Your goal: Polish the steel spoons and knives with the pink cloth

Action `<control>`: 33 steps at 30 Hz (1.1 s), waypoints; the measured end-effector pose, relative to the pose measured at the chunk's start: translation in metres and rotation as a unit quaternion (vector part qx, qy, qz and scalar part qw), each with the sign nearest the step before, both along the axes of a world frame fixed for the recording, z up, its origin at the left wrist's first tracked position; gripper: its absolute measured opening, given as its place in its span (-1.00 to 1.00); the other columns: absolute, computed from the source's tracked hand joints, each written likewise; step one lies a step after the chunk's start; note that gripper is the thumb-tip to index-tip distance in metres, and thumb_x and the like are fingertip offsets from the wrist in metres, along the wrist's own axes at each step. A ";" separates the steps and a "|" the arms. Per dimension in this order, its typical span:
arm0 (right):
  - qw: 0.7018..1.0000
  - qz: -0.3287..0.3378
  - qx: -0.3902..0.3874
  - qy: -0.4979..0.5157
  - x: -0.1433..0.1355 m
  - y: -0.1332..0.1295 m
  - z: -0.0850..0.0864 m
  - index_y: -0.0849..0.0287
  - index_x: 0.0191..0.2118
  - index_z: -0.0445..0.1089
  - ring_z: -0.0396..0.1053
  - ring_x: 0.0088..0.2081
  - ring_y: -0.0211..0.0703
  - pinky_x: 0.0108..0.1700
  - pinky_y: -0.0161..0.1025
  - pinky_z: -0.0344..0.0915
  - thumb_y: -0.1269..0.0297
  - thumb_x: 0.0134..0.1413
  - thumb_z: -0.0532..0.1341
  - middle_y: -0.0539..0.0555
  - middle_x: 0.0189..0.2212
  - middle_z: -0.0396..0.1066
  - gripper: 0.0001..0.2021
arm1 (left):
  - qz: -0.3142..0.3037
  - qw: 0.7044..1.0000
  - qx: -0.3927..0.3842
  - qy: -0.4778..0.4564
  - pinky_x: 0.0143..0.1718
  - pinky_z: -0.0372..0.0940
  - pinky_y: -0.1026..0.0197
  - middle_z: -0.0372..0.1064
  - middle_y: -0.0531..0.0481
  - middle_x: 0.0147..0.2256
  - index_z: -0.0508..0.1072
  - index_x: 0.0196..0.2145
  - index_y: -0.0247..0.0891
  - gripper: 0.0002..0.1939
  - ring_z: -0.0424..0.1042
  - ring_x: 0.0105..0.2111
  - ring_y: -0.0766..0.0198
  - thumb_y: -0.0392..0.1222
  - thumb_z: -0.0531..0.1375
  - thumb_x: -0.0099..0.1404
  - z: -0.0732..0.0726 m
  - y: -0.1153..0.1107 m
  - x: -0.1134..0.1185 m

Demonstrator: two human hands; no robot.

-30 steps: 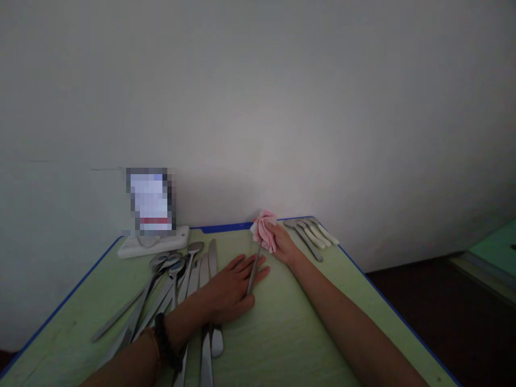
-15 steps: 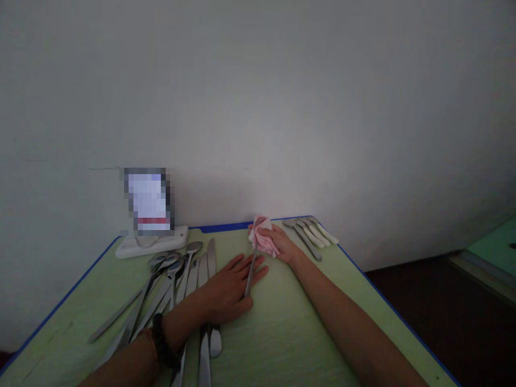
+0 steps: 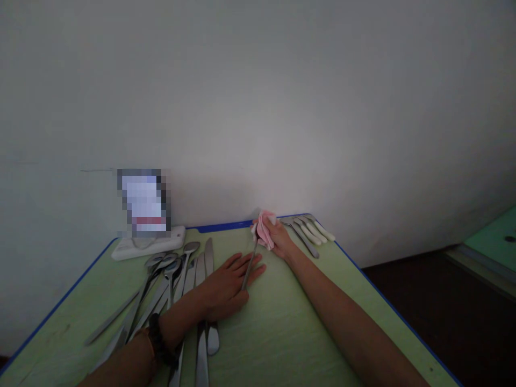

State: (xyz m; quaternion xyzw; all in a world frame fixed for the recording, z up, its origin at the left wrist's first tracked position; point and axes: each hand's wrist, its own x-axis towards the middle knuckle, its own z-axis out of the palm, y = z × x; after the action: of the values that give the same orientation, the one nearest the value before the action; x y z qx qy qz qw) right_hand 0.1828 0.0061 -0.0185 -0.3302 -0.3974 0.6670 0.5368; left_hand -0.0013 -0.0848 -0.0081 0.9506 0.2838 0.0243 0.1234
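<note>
A thin metal utensil (image 3: 250, 269) slants across the fingers of my left hand (image 3: 228, 285), its handle end beside the thumb. That hand lies palm down with its fingers spread over the green table (image 3: 278, 322). Near the back edge my right hand (image 3: 278, 236) is closed on a pink cloth (image 3: 266, 228), which wraps the utensil's far end, so that end is mostly hidden. Left of and under my left forearm lie several metal spoons (image 3: 191, 247) and knives (image 3: 208, 258) in a loose pile.
A blurred upright screen (image 3: 144, 201) stands on a white base (image 3: 149, 244) at the back left. At the back right lie a metal-handled utensil (image 3: 306, 242) and several pale-handled ones (image 3: 316, 234). A wall (image 3: 258, 107) rises behind the table.
My right hand and the pink cloth have shifted slightly up, and the cloth is folded differently around the utensil. The whole view has moved a little.
</note>
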 end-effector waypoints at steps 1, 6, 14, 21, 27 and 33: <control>1.000 0.013 0.003 -0.003 -0.001 -0.001 0.000 0.24 -0.38 0.42 0.33 -0.59 -0.30 -0.61 -0.38 0.25 -0.04 -0.09 0.27 0.06 -0.54 0.46 -0.63 | -0.001 1.000 -0.006 -0.004 0.29 -0.32 -0.03 -0.32 -0.04 0.32 -0.11 0.29 -0.16 -0.40 -0.30 0.30 0.15 -0.22 -0.06 0.32 0.001 0.000 0.000; 0.999 0.025 0.016 -0.013 -0.004 -0.007 0.001 0.26 -0.44 0.44 0.35 -0.55 -0.30 -0.51 -0.38 0.29 -0.04 -0.15 0.30 0.07 -0.57 0.45 -0.62 | -0.001 1.000 -0.010 -0.025 0.29 -0.28 0.00 -0.23 -0.02 0.31 -0.02 0.27 -0.16 -0.47 -0.23 0.30 0.19 -0.25 -0.12 0.36 0.002 0.002 0.000; 0.992 0.124 -0.002 -0.040 -0.004 -0.010 0.002 0.29 -0.45 0.45 0.37 -0.53 -0.30 -0.52 -0.40 0.28 0.06 -0.21 0.36 0.08 -0.54 0.47 -0.66 | 0.002 1.000 0.011 -0.022 0.29 -0.24 -0.01 -0.18 -0.03 0.30 -0.02 0.27 -0.16 -0.48 -0.20 0.29 0.17 -0.24 -0.14 0.38 -0.001 0.002 0.002; 0.998 0.058 -0.034 0.010 -0.006 -0.005 0.000 0.24 -0.40 0.44 0.39 -0.49 -0.23 -0.47 -0.32 0.33 0.06 -0.04 0.27 0.08 -0.52 0.47 -0.70 | 0.007 0.999 0.016 -0.039 0.29 -0.25 -0.01 -0.21 0.02 0.31 -0.01 0.27 -0.11 -0.50 -0.19 0.29 0.19 -0.19 -0.13 0.39 -0.003 0.002 0.002; 0.999 0.024 -0.007 0.038 -0.006 -0.001 -0.001 0.22 -0.37 0.42 0.33 -0.57 -0.27 -0.55 -0.34 0.27 -0.03 0.01 0.20 0.07 -0.52 0.46 -0.65 | 0.016 1.000 0.012 -0.023 0.29 -0.25 0.00 -0.21 0.00 0.31 -0.03 0.27 -0.11 -0.48 -0.18 0.29 0.19 -0.20 -0.12 0.37 -0.004 0.002 0.002; 0.999 0.048 0.018 -0.009 -0.006 -0.004 -0.001 0.26 -0.34 0.42 0.36 -0.55 -0.28 -0.52 -0.34 0.28 0.02 -0.11 0.30 0.06 -0.52 0.46 -0.65 | 0.008 1.000 0.026 -0.009 0.28 -0.26 -0.01 -0.27 0.00 0.32 -0.10 0.29 -0.10 -0.42 -0.24 0.30 0.17 -0.18 -0.07 0.35 -0.005 0.001 0.001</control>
State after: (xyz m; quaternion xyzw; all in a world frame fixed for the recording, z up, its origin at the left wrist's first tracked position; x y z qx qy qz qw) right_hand 0.1768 0.0021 -0.0197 -0.3073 -0.4295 0.6817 0.5063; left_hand 0.0000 -0.0835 -0.0133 0.9509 0.2895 0.0407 0.1011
